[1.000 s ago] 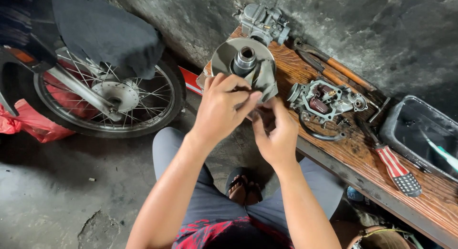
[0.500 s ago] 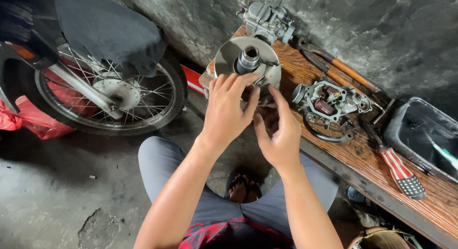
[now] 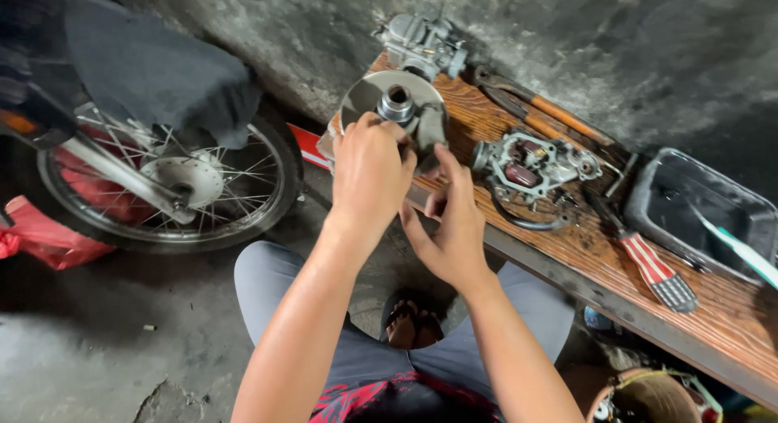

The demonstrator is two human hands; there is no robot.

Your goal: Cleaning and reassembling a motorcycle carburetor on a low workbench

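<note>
Head view: the person sits low at the near edge of a wooden bench (image 3: 713, 309) that runs from 12 o'clock toward 4 o'clock. The left hand (image 3: 369, 172) is curled over the near rim of a round metal rotor disc (image 3: 369, 99) with a raised steel hub, fingers closed on its edge. The right hand (image 3: 454, 220) sits just beside it at 3 o'clock, fingers partly bent and touching the disc's lower right side; what it pinches, if anything, cannot be told. The disc stands at the bench's near left end, at about 12 o'clock from the hands. Judged by its look, it is a heavy, rigid casting, likely greasy; the rim offers the surest hold, with the hub as a second purchase. On the bench: a carburettor (image 3: 421, 42) behind the disc, a stator plate (image 3: 531, 164) at 2 o'clock, a red-striped brush (image 3: 652, 269), and a dark tray (image 3: 697, 204). A spoked wheel (image 3: 162, 188) stands at 9 o'clock.
</note>
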